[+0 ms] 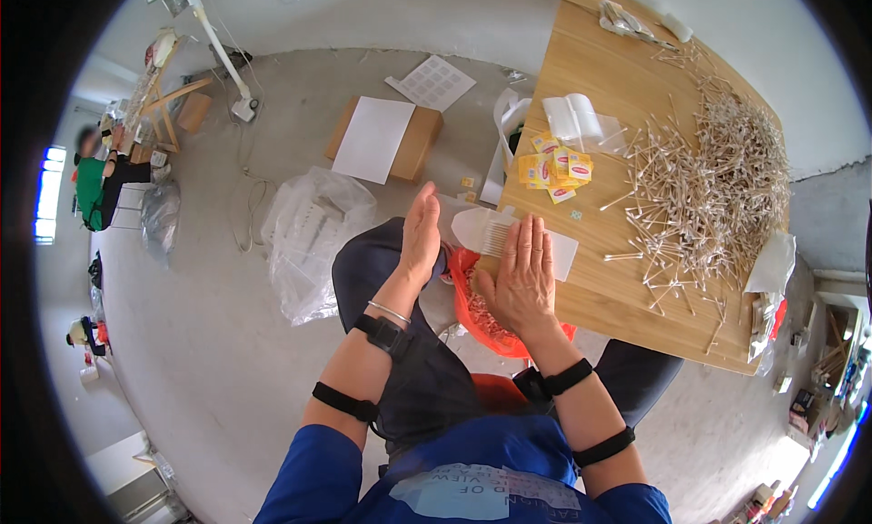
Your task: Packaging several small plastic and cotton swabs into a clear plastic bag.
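My right hand point(520, 279) lies flat with its fingers stretched out, pressing on a small row of cotton swabs point(495, 237) that seems to be in a clear plastic bag. Beneath them is a white sheet point(563, 255) at the table's left edge. My left hand point(421, 236) is held on edge to the left of the bag, fingers straight and nothing visible in it. Whether it touches the clear plastic point(451, 217) beside it I cannot tell. A large heap of loose cotton swabs point(718, 179) spreads over the right of the wooden table point(609, 297).
Yellow printed cards point(556, 167) and a stack of clear bags point(574, 117) lie beyond my right hand. Below the table edge hangs a red plastic bag point(477, 315) of swabs. A cardboard box point(420, 143) and a big clear bag point(313, 242) sit on the floor. Another person point(91, 188) sits far left.
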A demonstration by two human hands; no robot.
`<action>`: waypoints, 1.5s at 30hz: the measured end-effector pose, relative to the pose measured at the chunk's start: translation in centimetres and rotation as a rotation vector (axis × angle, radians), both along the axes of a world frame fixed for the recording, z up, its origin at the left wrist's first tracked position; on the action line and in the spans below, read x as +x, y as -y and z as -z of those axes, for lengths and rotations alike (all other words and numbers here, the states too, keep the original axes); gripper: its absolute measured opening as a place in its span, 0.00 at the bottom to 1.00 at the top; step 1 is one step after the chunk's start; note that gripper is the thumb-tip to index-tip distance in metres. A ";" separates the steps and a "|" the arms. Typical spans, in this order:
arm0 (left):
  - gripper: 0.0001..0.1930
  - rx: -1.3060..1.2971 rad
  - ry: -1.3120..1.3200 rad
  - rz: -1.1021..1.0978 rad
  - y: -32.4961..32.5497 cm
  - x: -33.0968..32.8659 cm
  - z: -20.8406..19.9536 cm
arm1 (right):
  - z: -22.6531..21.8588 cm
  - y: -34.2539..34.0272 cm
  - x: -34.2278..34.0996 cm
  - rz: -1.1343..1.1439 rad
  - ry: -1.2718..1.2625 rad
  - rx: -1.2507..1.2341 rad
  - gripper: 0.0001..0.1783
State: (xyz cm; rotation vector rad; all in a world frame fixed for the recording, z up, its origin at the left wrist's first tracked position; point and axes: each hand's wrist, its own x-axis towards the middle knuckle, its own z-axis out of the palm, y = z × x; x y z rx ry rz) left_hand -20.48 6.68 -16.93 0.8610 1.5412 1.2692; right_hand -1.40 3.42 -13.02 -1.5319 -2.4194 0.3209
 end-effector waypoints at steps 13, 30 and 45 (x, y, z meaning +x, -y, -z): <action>0.24 0.229 -0.700 0.041 1.8 2.4 -2.3 | -0.1 -0.4 -0.8 0.066 0.010 0.007 0.43; 0.27 0.071 -0.283 0.016 -0.1 0.2 -0.2 | 0.2 -0.6 -1.8 0.069 0.009 -0.023 0.45; 0.12 0.234 -0.659 0.210 3.1 4.2 -3.5 | 0.7 -0.3 -0.5 0.073 0.036 0.025 0.42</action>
